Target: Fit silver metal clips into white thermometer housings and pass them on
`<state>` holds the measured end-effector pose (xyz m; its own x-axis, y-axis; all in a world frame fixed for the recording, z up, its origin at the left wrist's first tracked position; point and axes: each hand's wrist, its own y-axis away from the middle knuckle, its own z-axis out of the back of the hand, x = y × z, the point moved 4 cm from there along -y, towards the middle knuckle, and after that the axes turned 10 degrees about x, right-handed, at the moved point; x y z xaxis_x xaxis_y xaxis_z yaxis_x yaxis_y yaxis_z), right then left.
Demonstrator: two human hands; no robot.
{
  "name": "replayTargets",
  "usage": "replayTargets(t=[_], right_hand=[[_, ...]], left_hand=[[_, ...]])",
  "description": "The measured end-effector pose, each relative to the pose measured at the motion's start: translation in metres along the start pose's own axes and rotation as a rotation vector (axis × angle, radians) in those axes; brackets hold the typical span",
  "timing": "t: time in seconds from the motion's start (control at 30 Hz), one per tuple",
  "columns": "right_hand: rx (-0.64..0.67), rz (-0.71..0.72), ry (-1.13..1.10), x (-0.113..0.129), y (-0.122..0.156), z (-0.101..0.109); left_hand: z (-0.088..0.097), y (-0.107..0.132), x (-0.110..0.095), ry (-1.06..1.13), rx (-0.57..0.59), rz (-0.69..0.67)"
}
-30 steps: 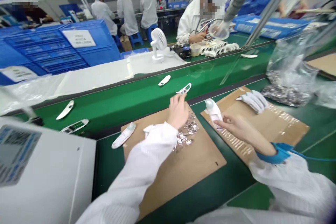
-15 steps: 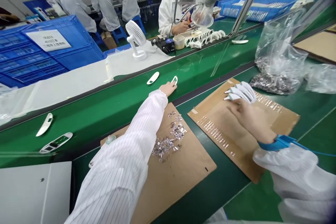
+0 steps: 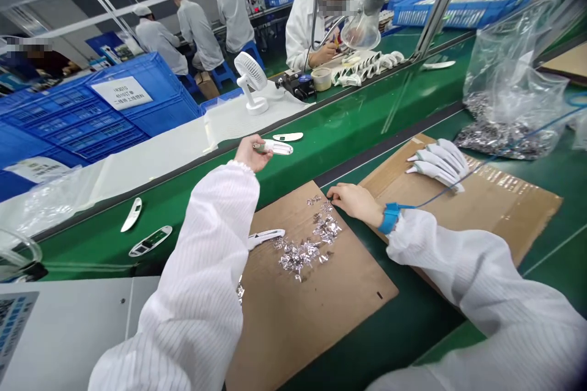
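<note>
White oblong plastic casing (image 3: 280,147) clamped in left hand (image 3: 254,154); right hand (image 3: 354,200) grip unclear. Clear plastic bag (image 3: 498,55) holds silvery metal bits (image 3: 507,143).

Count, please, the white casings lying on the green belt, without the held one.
4: upper-left casing, lower-left casing, middle casing beside the left hand, far-right casing. The left sleeve may hide others.

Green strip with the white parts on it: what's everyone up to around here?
One person's left hand grips a white casing over the green strip. Their right hand is beside small metal pieces on a cardboard sheet; whether it holds one is too small to tell. Several pale casings lie side by side on a second sheet to the right. Across the strip, a co-worker leans over a row of white parts.
</note>
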<state>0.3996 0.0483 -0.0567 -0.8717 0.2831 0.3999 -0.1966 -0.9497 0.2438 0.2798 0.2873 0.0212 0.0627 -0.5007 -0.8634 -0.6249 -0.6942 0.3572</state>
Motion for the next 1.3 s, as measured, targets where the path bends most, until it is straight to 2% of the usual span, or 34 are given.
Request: replayTargets(t=[0.1, 0.2, 0.33, 0.47, 0.57, 0.63, 0.73, 0.8, 0.87, 0.97, 1.1, 1.2, 1.3], right_hand=[[0.019, 0.015, -0.010, -0.002, -0.008, -0.001], [0.034, 0.021, -0.021, -0.006, -0.010, 0.001], [0.042, 0.038, -0.024, -0.005, -0.012, 0.003], [0.020, 0.065, 0.007, 0.001, -0.009, 0.006], [-0.034, 0.065, 0.009, 0.005, 0.001, 0.019], [-0.059, 0.078, -0.016, 0.013, 0.013, 0.030], [-0.101, 0.119, -0.165, 0.036, 0.036, 0.043], [-0.144, 0.197, -0.285, 0.059, 0.054, 0.046], [-0.156, 0.340, -0.336, 0.086, 0.072, 0.044], [-0.080, 0.596, -0.333, 0.123, 0.091, 0.033], [0.024, 0.785, -0.300, 0.151, 0.102, 0.020], [0.057, 0.838, -0.248, 0.160, 0.103, 0.013], [0.036, 0.861, -0.147, 0.163, 0.106, 0.009]], left_hand=[[0.009, 0.039, -0.009, 0.088, 0.048, 0.063], [0.013, 0.079, -0.002, 0.039, 0.071, 0.113], [0.013, 0.127, 0.009, -0.011, 0.118, 0.027], [0.023, 0.173, 0.020, 0.016, 0.014, -0.074], [0.029, 0.204, 0.036, 0.076, -0.040, -0.042], [0.027, 0.221, 0.053, 0.122, -0.002, -0.002], [0.018, 0.237, 0.081, 0.180, 0.067, 0.010], [0.011, 0.243, 0.101, 0.258, 0.098, 0.020], [0.004, 0.246, 0.121, 0.359, 0.127, 0.052], [-0.002, 0.251, 0.142, 0.429, 0.120, 0.053], [-0.002, 0.263, 0.153, 0.371, 0.039, 0.001], [-0.003, 0.271, 0.153, 0.354, 0.002, -0.014], [-0.003, 0.274, 0.153, 0.362, -0.023, -0.006]])
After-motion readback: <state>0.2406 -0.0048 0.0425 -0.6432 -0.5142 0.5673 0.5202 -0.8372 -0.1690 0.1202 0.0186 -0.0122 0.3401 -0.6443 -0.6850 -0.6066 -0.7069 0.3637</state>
